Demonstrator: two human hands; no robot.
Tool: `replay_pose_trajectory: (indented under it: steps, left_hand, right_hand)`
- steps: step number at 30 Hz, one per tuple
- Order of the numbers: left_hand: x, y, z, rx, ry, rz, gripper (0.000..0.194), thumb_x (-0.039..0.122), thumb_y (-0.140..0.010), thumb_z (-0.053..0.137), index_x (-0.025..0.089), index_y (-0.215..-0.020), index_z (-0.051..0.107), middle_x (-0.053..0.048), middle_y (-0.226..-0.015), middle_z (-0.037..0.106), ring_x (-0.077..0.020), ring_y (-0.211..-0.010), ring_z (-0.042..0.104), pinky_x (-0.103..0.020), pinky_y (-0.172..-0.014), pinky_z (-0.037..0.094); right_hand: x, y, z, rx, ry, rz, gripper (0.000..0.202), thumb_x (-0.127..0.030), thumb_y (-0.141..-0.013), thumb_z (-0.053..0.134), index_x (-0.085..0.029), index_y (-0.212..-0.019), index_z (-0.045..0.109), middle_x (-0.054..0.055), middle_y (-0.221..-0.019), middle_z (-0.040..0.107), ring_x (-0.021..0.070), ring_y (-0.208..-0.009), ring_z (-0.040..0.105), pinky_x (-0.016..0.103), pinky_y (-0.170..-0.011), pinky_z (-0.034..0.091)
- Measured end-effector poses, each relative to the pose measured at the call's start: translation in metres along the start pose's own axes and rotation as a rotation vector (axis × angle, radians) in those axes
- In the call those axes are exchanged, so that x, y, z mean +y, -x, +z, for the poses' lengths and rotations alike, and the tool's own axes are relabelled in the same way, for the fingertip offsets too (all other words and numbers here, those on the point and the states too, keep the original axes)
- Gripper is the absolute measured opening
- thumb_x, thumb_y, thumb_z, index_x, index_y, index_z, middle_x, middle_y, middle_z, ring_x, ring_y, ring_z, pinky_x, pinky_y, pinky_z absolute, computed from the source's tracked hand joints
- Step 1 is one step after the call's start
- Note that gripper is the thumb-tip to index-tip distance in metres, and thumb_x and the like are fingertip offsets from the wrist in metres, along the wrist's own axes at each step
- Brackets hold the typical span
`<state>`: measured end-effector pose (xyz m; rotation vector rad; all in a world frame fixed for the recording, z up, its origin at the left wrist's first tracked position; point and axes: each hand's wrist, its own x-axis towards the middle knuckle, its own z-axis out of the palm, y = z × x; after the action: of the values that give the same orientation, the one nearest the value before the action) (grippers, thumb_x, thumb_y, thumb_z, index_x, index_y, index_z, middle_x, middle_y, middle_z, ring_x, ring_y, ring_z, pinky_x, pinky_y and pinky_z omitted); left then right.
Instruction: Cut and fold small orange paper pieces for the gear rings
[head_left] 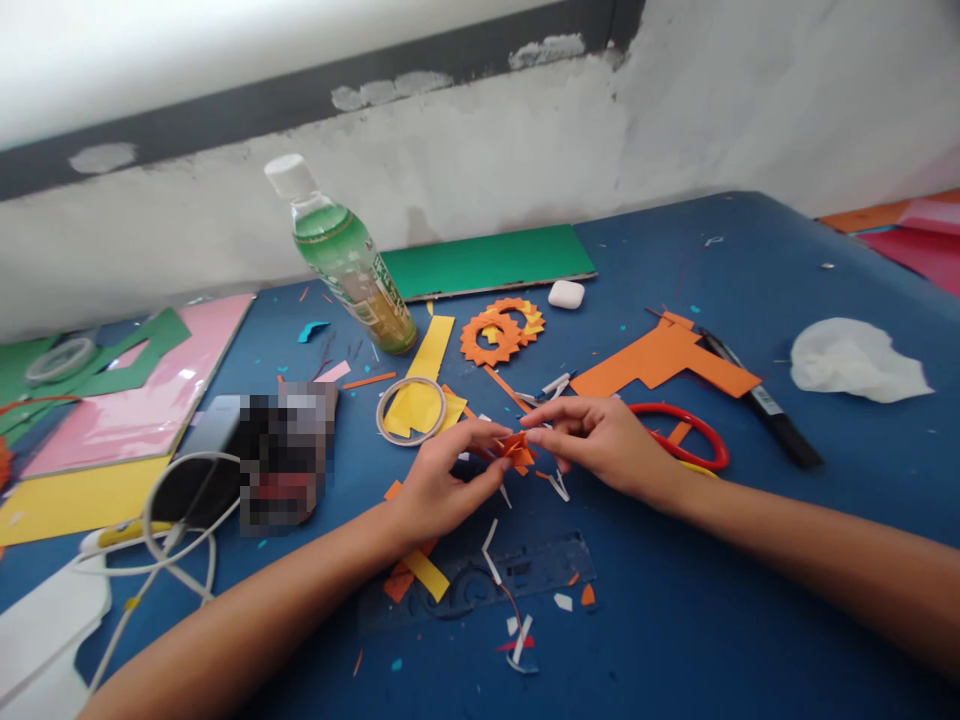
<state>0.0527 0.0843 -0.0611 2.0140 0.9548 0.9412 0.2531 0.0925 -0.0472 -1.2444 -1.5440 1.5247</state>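
Observation:
A small folded orange paper piece (519,452) is between my two hands, over the middle of the blue table. My left hand (455,478) pinches its left side between thumb and fingers. On its upper right, the fingertips of my right hand (600,440) are pressed together at the paper's edge. Behind my hands lie two orange and yellow folded paper rings (491,337). A roll of tape (411,411) rests on yellow paper (433,350) to the left. Red-handled scissors (709,437) lie partly hidden behind my right hand.
A green-labelled bottle (352,260) stands at the back left. A black cutter (780,425), orange paper (652,358), white eraser (566,294) and crumpled tissue (851,360) lie rightward. Phones (289,450) and a white cable (154,500) are left. A clear ruler (532,568) lies in front.

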Motion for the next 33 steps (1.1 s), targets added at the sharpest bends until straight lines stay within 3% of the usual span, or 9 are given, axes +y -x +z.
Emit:
replay_pose_trajectory:
  steps: [8, 13, 17, 29, 33]
  left_hand:
    - [0.0001, -0.0002, -0.0006, -0.013, -0.009, -0.026, 0.023, 0.017, -0.079, 0.059, 0.016, -0.102, 0.057, -0.005, -0.086, 0.067, -0.0113, -0.071, 0.063, -0.024, -0.067, 0.055]
    - [-0.0001, -0.0001, -0.0003, -0.011, -0.024, -0.01, 0.024, 0.016, -0.079, 0.059, 0.016, -0.103, 0.058, -0.005, -0.086, 0.068, -0.0108, -0.071, 0.063, -0.023, -0.067, 0.054]
    - [0.001, -0.0008, -0.0007, -0.003, -0.038, 0.03, 0.023, 0.014, -0.079, 0.059, 0.015, -0.102, 0.059, -0.005, -0.086, 0.068, -0.0099, -0.071, 0.063, -0.021, -0.067, 0.054]
    - [0.0033, -0.0004, -0.0011, 0.008, -0.049, 0.027, 0.02, 0.014, -0.078, 0.059, 0.015, -0.098, 0.06, -0.005, -0.081, 0.068, -0.0102, -0.069, 0.063, -0.022, -0.065, 0.054]
    - [0.0028, -0.0006, -0.0013, -0.008, -0.034, 0.035, 0.02, 0.014, -0.079, 0.058, 0.015, -0.099, 0.06, -0.005, -0.082, 0.068, -0.0105, -0.069, 0.063, -0.022, -0.065, 0.055]
  right_hand:
    - [0.0053, 0.001, -0.0017, 0.001, 0.238, -0.161, 0.023, -0.039, -0.082, 0.055, -0.019, -0.09, 0.065, -0.002, -0.055, 0.056, 0.0097, -0.049, 0.05, 0.022, -0.046, 0.035]
    - [0.003, 0.0039, -0.0013, 0.005, 0.419, -0.318, 0.02, -0.032, -0.088, 0.046, -0.018, -0.086, 0.06, -0.002, -0.062, 0.057, 0.0079, -0.05, 0.045, 0.022, -0.051, 0.034]
    - [0.002, 0.0049, -0.0004, 0.003, 0.468, -0.398, 0.017, -0.027, -0.089, 0.043, -0.018, -0.085, 0.057, 0.0, -0.068, 0.059, 0.0091, -0.058, 0.05, 0.021, -0.057, 0.036]
    - [0.0015, 0.0034, -0.0015, -0.038, 0.421, -0.397, 0.022, -0.028, -0.091, 0.039, -0.018, -0.09, 0.058, 0.002, -0.076, 0.063, 0.0105, -0.064, 0.055, 0.022, -0.061, 0.04]
    - [0.0025, 0.0031, -0.0021, -0.087, 0.429, -0.362, 0.023, -0.035, -0.088, 0.045, -0.018, -0.091, 0.061, 0.001, -0.071, 0.063, 0.0106, -0.06, 0.054, 0.022, -0.056, 0.039]
